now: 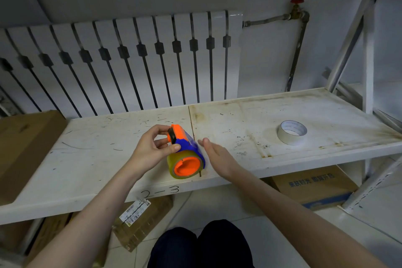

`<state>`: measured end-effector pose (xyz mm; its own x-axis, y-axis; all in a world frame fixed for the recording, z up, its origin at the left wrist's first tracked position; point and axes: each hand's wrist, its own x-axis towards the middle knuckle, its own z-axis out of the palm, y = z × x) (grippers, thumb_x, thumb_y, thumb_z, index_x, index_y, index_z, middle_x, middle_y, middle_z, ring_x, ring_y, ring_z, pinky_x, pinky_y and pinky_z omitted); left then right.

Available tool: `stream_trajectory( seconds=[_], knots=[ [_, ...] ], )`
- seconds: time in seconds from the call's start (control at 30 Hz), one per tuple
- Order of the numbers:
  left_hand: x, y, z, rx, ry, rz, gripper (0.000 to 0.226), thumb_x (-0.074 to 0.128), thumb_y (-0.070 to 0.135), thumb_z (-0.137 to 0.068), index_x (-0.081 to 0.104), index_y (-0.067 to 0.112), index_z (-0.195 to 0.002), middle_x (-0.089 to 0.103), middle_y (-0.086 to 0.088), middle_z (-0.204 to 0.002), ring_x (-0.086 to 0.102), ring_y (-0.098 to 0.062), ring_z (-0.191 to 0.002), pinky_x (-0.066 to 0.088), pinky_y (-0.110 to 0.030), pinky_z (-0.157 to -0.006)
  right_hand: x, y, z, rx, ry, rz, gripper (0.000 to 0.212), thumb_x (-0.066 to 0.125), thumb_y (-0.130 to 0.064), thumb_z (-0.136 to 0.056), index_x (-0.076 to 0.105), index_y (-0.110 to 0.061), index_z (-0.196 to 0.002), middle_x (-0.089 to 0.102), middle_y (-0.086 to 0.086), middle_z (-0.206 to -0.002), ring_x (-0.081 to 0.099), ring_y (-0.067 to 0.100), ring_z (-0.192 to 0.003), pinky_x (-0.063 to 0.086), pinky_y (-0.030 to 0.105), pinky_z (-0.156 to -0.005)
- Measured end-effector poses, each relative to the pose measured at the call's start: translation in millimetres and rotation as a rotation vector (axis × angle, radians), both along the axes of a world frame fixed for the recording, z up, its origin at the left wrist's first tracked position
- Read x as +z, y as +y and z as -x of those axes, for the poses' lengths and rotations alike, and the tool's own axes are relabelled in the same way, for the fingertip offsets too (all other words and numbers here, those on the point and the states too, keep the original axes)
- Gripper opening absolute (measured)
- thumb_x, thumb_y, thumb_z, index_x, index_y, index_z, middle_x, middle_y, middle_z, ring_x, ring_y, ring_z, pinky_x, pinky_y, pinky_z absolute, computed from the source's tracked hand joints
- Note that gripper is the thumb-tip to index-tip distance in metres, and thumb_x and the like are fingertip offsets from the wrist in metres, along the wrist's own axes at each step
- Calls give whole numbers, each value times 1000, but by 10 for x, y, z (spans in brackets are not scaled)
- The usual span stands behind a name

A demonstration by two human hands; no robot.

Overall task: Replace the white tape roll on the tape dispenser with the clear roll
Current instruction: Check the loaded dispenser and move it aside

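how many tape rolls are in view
2. A clear, yellowish tape roll sits on the orange-and-blue plastic tape dispenser held by the left hand. A white tape roll lies flat on the white metal shelf, to the right. Others may be hidden.

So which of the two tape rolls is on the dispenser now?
The clear yellowish roll, on the blue-and-orange dispenser in the left hand. The white roll lies loose on the shelf.

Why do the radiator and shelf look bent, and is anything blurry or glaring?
Head view: the wide lens bows the radiator and shelf toward the edges; the right hand is slightly motion-blurred; the dispenser in the left hand is sharp; light is soft, with one small glint on the radiator's top corner.
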<state>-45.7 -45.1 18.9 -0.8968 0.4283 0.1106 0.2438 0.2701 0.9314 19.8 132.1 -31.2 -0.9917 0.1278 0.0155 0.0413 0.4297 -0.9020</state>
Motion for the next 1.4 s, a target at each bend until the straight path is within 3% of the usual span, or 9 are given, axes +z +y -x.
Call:
stream_trajectory(
  seconds=[0.07, 0.2, 0.43, 0.57, 0.77, 0.97, 1.1, 1.17, 1.4],
  knots=[
    [3, 11, 1, -13, 4, -1, 44, 74, 11, -74, 54, 17, -114, 58, 10, -108, 57, -14, -100, 49, -22, -79, 69, -39, 26, 45, 98, 54, 52, 21, -45, -99, 27, -23, -145, 36, 1, -151, 36, 9, -131, 40, 12, -93],
    [-20, 19, 16, -21, 7, -3, 46, 75, 9, -74, 55, 14, -116, 58, -1, -119, 58, -19, -107, 50, -25, -84, -113, -159, 64, 157, 99, 73, 59, 20, -54, -95, 10, -32, -149, 18, -7, -158, 22, 12, -142, 28, 37, -116],
    [-65, -10, 62, 43, -4, 19, 47, 77, 19, -73, 56, 17, -114, 59, -2, -118, 58, -21, -107, 51, -28, -79, -184, 64, 75, 129, -246, -74, 71, 16, -63, -90, 45, -18, -135, 55, 11, -133, 49, 22, -124, 40, 35, -105],
    [-90, 58, 27, 120, -16, -28, 54, 82, 28, -65, 59, 15, -111, 63, -3, -107, 61, -19, -99, 52, -32, -79, -193, 21, -23, 23, -47, 31, 68, 44, -54, -89, 26, -18, -144, 36, 1, -146, 35, 17, -135, 41, 35, -105],
    [-5, 262, -63, 383, -348, -372, 33, 75, 26, -73, 61, 6, -95, 67, -9, -93, 65, -23, -85, 53, -29, -73, -293, -67, -146, -1, 172, -224, 120, 84, -51, -54, 7, -31, -144, 25, -8, -144, 36, 9, -128, 47, 32, -97],
    [74, 486, -126, 380, -511, -407, 45, 75, 28, -74, 62, 0, -106, 67, -13, -93, 68, -24, -82, 54, -28, -67, -215, 155, -326, -120, 372, -453, 108, 81, -52, -57, 21, -21, -141, 38, 0, -140, 47, 14, -121, 53, 31, -88],
    [143, 781, -219, 246, -450, -167, 79, 76, 39, -71, 41, 7, -135, 50, -13, -134, 48, -30, -127, 42, -38, -99, -146, 487, -378, -219, 335, -362, 109, 82, -56, -52, 27, -20, -140, 45, 0, -136, 49, 13, -118, 47, 26, -90],
    [234, 922, -272, 213, -287, -34, 91, 78, 38, -69, 30, 15, -142, 33, -9, -149, 40, -21, -130, 37, -33, -95, -106, 704, -344, -347, 262, -240, 112, 82, -58, -48, 27, -24, -139, 45, -3, -137, 48, 13, -120, 48, 31, -93],
    [369, 1041, -225, 144, -157, 40, 48, 71, 24, -77, 55, 17, -122, 41, -5, -143, 39, -18, -132, 34, -27, -93, -107, 1353, -161, -727, 111, -409, 85, 71, -60, -59, 39, -20, -126, 53, 4, -122, 54, 25, -109, 52, 41, -82]
  ],
)
